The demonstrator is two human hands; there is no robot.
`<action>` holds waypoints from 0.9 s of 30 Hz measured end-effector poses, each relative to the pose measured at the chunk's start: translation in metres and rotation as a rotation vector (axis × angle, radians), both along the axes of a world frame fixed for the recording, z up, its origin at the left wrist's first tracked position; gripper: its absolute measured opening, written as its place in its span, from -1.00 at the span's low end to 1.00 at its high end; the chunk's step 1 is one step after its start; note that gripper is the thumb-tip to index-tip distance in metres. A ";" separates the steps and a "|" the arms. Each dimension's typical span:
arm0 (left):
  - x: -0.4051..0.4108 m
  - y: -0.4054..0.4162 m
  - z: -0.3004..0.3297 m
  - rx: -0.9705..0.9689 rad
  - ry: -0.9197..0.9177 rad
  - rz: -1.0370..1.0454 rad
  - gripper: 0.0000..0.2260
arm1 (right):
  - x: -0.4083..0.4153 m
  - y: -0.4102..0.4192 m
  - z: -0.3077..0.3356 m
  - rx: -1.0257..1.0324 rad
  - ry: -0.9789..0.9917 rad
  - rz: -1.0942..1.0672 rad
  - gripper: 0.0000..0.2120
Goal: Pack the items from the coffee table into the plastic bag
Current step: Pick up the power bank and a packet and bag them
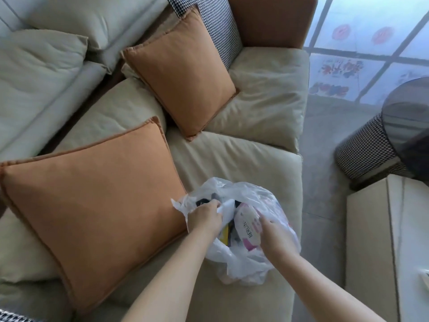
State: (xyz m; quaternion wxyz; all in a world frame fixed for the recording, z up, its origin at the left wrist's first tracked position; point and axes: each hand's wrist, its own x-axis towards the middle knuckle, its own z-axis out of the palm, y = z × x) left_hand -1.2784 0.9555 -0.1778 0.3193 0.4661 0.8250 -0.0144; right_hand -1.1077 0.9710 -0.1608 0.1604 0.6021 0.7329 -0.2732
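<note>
The clear plastic bag point(243, 259) sits open-mouthed on the beige sofa seat point(232, 159), just beside the lower corner of the nearer orange cushion point(92, 212). Both forearms reach down into the picture from the bottom edge and meet at the bag's mouth.

The left hand point(205, 218) has its fingers curled round the bag's left rim, bunching the film and pulling it up against the cushion's edge. The right hand point(275, 235) lies over the right side of the opening, fingers bent down onto a white packet printed "BERLIN" point(247, 225) with a pink patch; it touches the packet, but whether the fingers actually close round it cannot be told.

Inside the bag, one white packet is plain; beside it show one yellow-and-black item point(226, 233) and one dark object point(202, 202) near the left hand's knuckles, both too hidden to name.

Two orange cushions lie on the sofa: the nearer one and a second point(183, 84) further back, tilted against a houndstooth cushion point(220, 33). One houndstooth stool point(364, 149) stands on the floor to the right, partly under a dark round glass tabletop point(408, 126). A pale rectangular table point(373, 240) fills the lower right.
</note>
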 end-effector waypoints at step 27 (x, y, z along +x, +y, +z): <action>0.252 -0.005 0.042 -0.026 -0.228 -0.416 -0.57 | 0.258 -0.033 0.000 0.060 -0.024 -0.241 -0.47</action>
